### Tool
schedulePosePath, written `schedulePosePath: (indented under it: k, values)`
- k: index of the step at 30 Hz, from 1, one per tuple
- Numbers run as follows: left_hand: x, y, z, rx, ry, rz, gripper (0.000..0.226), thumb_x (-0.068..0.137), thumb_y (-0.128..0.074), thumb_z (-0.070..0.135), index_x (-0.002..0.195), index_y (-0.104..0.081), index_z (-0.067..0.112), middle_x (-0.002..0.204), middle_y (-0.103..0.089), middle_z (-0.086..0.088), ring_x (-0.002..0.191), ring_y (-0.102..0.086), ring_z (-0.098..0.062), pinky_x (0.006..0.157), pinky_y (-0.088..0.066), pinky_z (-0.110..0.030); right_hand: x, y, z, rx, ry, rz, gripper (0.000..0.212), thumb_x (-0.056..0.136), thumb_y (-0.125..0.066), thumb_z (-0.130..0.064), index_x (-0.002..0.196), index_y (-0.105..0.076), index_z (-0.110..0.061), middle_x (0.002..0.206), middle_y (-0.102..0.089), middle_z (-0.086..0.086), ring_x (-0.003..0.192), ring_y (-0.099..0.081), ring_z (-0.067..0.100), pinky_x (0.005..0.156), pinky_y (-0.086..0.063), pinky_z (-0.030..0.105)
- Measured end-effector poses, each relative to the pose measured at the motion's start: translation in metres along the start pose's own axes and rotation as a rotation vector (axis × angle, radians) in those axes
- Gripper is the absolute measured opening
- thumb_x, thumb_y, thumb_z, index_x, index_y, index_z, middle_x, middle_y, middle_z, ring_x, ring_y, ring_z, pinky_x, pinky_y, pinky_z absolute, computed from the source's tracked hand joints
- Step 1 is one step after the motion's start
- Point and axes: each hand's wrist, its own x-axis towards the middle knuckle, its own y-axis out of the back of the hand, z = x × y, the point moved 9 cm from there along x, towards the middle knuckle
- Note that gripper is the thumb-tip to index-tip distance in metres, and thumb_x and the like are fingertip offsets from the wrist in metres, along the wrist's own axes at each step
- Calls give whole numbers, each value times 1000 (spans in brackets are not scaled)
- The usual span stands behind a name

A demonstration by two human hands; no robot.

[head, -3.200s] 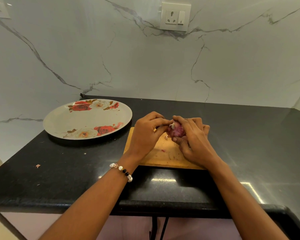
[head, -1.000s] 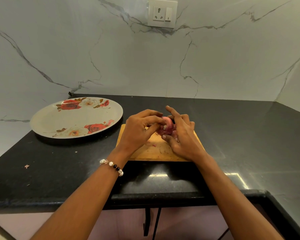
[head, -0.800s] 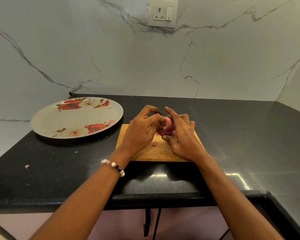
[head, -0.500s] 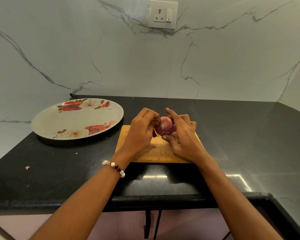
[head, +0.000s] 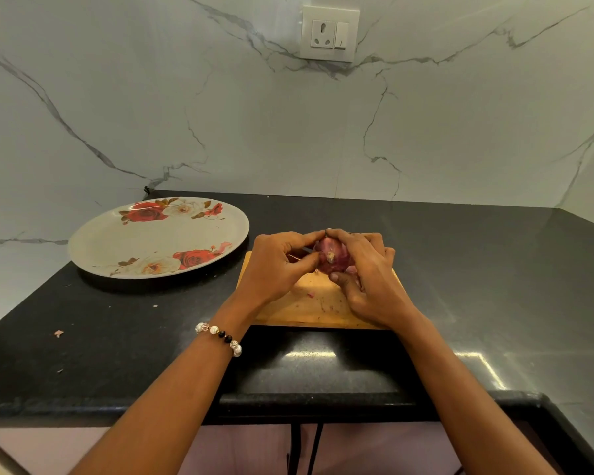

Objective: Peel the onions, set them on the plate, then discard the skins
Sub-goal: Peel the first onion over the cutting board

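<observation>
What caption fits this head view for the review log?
Both hands, left hand and right hand, grip a red onion above the wooden cutting board; floral plate holds no onions.

— How many onions do you count?
— One red onion (head: 331, 258), with two hands on it: a left hand (head: 278, 269) and a right hand (head: 367, 279).
— Plates?
— One flowered plate (head: 158, 236), one wooden cutting board (head: 318, 308), one black table (head: 460, 269).
— Anything else?
— One bead bracelet (head: 219, 335), one wall socket (head: 330, 33), and two small skin scraps, one (head: 58, 333) near the table's left edge and one (head: 310, 295) on the board.
</observation>
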Motion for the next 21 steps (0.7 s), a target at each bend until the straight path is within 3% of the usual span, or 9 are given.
schedulePosePath:
  k: [5, 8, 12, 16, 18, 21]
  values:
    - [-2, 3, -3, -72, 66, 40, 37, 84, -71, 11, 120, -65, 15, 96, -72, -3, 80, -70, -11, 72, -57, -20, 1, 1, 1, -19, 11, 3, 66, 83, -60, -30, 146, -41, -26, 128, -57, -1, 117, -42, 20, 91, -25, 35]
    - [-2, 1, -7, -252, 164, 43, 37, 85, -68, 7, 119, -64, 20, 98, -72, -2, 84, -71, -13, 69, -59, -25, 2, 3, 1, 1, 8, 34, 68, 83, -61, -43, 146, -41, -26, 127, -57, -4, 114, -43, 16, 91, -29, 37]
    - [-2, -6, -9, -398, 218, 0, 33, 88, -64, 1, 117, -67, 17, 103, -72, -6, 94, -70, -17, 73, -60, -35, 4, 9, 4, 62, -35, 92, 71, 71, -70, -54, 132, -50, -22, 120, -53, -15, 110, -46, 9, 90, -31, 35]
    - [-1, 0, 7, -141, 5, 22, 28, 86, -69, 11, 113, -68, 14, 95, -73, 1, 75, -70, -9, 63, -58, -23, 4, 10, 5, 42, -31, 85, 61, 71, -73, -45, 125, -55, -21, 113, -54, -18, 106, -48, 10, 88, -24, 33]
    - [-1, 4, 12, 42, -132, 62, 25, 85, -68, 17, 109, -71, 12, 97, -73, -3, 77, -67, -3, 64, -57, -21, 3, 5, 5, 40, -24, 37, 58, 76, -69, -42, 127, -55, -20, 114, -54, -17, 105, -46, 11, 89, -25, 36]
    - [-2, 5, 13, 106, -189, 74, 20, 86, -68, 14, 104, -73, 10, 99, -71, -7, 80, -67, -8, 59, -56, -17, 1, 0, 5, 35, -8, -2, 56, 81, -65, -41, 132, -54, -19, 117, -59, -11, 104, -44, 13, 89, -27, 38]
